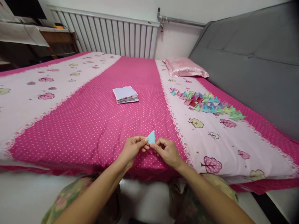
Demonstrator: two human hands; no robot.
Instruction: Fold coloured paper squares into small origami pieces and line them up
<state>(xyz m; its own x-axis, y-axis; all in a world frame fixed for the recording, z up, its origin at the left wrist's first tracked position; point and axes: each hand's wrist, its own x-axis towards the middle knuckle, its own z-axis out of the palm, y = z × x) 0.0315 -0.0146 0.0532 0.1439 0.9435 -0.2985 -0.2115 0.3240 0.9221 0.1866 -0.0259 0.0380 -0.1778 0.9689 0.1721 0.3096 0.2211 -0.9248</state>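
Between my two hands is a small piece of folded light-blue paper (151, 137), triangular at the top, held just above the near edge of the bed. My left hand (134, 147) pinches its left side between thumb and fingers. At its lower right corner, my right hand (168, 151) grips with thumb and forefinger. Farther off on the pink dotted strip lies a stack of square paper sheets (126, 95), with a pale lilac sheet on top. To the right, several small folded paper pieces (212, 109) in many colours stand in close rows.
The bed (98, 118) has a pink and white patterned sheet. A pink satin pillow (185, 67) lies at the far right, beside a grey padded headboard (252, 62). Behind are a white radiator (112, 34) and a pipe (182, 21). A desk with a monitor (25, 9) stands far left.
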